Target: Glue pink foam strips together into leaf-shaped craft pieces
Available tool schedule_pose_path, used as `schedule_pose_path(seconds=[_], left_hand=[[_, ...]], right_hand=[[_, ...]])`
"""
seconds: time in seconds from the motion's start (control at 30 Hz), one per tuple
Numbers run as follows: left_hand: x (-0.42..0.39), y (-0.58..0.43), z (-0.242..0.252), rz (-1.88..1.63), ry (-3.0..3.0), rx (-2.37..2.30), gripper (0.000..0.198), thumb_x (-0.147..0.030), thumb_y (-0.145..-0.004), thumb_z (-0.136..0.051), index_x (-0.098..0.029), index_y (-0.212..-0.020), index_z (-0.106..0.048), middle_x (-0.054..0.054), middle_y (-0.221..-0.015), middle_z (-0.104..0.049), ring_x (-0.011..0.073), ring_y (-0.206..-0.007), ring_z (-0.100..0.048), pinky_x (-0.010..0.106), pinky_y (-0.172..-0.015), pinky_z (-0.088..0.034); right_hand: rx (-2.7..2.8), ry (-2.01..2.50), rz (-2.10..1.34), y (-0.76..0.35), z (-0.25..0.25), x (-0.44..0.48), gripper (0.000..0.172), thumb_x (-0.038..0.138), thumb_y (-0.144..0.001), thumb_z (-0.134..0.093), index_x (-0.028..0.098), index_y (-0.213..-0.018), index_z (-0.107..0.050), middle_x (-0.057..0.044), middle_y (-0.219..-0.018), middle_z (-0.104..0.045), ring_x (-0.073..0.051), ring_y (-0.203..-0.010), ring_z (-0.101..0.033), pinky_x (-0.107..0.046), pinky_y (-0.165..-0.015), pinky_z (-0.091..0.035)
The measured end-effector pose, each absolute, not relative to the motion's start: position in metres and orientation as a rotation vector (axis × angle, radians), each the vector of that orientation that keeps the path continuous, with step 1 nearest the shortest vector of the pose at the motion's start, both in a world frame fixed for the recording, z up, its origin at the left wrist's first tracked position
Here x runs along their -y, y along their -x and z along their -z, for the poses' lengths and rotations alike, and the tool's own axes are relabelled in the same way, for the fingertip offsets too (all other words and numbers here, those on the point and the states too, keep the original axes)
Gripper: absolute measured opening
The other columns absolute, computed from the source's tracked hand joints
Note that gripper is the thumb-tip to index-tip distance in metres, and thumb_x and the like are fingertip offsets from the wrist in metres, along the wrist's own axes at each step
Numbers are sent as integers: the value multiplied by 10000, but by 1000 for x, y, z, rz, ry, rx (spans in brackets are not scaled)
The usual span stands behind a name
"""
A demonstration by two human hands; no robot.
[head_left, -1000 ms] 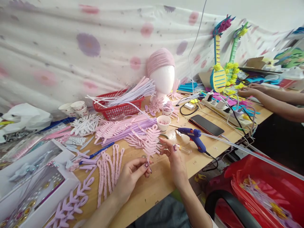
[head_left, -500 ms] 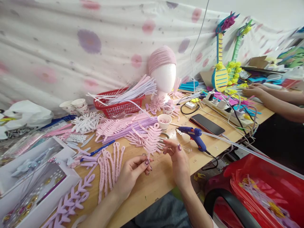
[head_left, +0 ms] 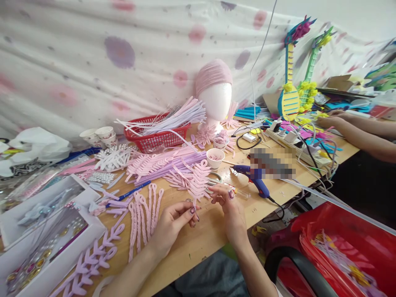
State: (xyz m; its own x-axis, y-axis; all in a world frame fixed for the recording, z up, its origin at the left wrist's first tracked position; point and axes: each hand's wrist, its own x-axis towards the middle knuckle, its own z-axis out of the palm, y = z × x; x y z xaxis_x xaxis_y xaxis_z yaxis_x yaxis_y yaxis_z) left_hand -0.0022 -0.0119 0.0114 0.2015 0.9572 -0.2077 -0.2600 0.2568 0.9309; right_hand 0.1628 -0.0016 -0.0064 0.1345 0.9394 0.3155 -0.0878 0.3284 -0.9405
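Note:
My left hand [head_left: 173, 225] pinches the lower stem of a pink feather-shaped foam piece [head_left: 195, 181] that stands up from the wooden table [head_left: 201, 243]. My right hand [head_left: 229, 206] is beside it, fingers curled and touching the piece's right fronds. A heap of pink and lilac foam fronds [head_left: 161, 163] lies just behind. A blue glue gun [head_left: 254, 178] lies right of my right hand, and a small clear tube [head_left: 239, 192] lies between them.
A red basket [head_left: 156, 138] of white strips, a foam head [head_left: 215, 99] in a pink cap, paper cups [head_left: 215, 157], a white box [head_left: 46, 231] of beads, a power strip [head_left: 293, 142] with cables. Another person's hands [head_left: 332, 120] work at the far right. A red bin [head_left: 340, 243] stands below.
The view has shifted slightly. My right hand's fingers have dropped a little along the pink piece. My left hand keeps its pinch.

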Motion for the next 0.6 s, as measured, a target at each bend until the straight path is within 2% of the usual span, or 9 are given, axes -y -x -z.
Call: schedule_pose_path(seconds=[0.47,0.6], left_hand=[[10,3,-9,-1031,-924,-973,337,-420,-695,-774,-120,-843,-742,25,-641,-652,115,-598,-535,253,-623,-422],[10,3,-8,-1019,-949,-963,305,-397,-733,-748,-124,-868,-741,25,-664,-653,116,-617,-543,251,-636,-427]], right_hand=[[1160,990,-944,-166,9,3,450,467,-979,-322,242,-919,-707,-58,-958,-610,-192,-825,-537,-335,-749,-436],[1232,1076,-1024,-164,1,1,268,437,-904,-522,221,-904,-682,-36,-851,-628,-189,-789,-563,-309,-734,-452]])
